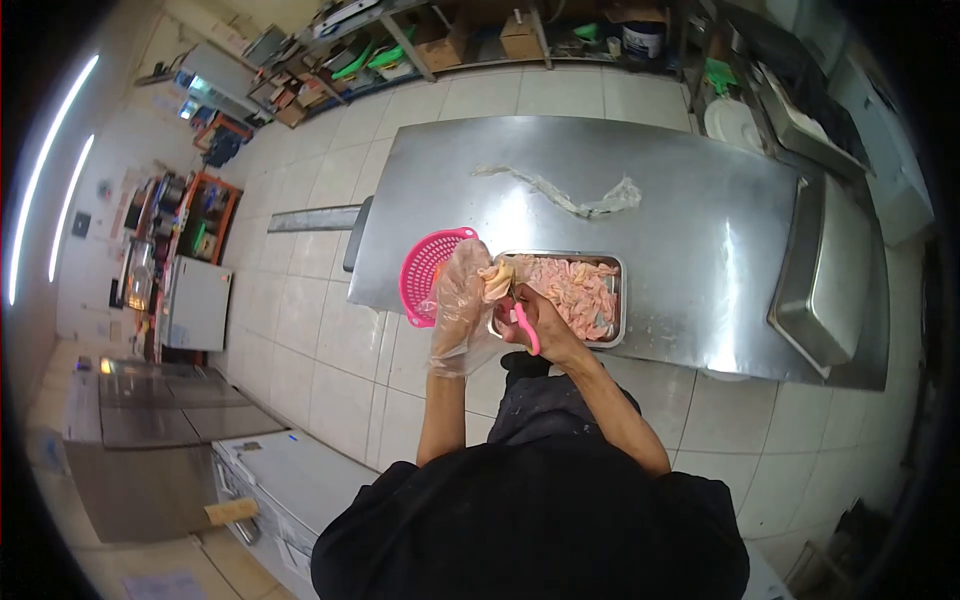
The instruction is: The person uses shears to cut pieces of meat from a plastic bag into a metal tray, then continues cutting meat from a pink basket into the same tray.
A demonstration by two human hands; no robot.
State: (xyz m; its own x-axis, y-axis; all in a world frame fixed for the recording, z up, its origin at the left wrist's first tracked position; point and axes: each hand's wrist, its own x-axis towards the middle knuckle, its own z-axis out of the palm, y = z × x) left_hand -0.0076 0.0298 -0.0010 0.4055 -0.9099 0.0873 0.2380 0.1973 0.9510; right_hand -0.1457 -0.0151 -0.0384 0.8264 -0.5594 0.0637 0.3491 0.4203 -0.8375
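Observation:
My left hand [462, 305], in a loose clear plastic glove, grips a pale yellowish-pink piece of raw meat [496, 281]. My right hand [545, 325] is bare and closed around pink-handled scissors [526, 328], their blades up against that piece. Both hands are over the left end of a metal tray [622, 305] filled with similar pinkish raw pieces. A pink perforated basket [418, 262] stands just left of my gloved hand, which hides part of it and most of its contents.
The tray and basket rest near the front edge of a steel table [700, 230]. A crumpled clear plastic strip [570, 203] lies farther back. To the right is a large upturned metal pan [825, 270]. Shelves with boxes [520, 38] line the far wall.

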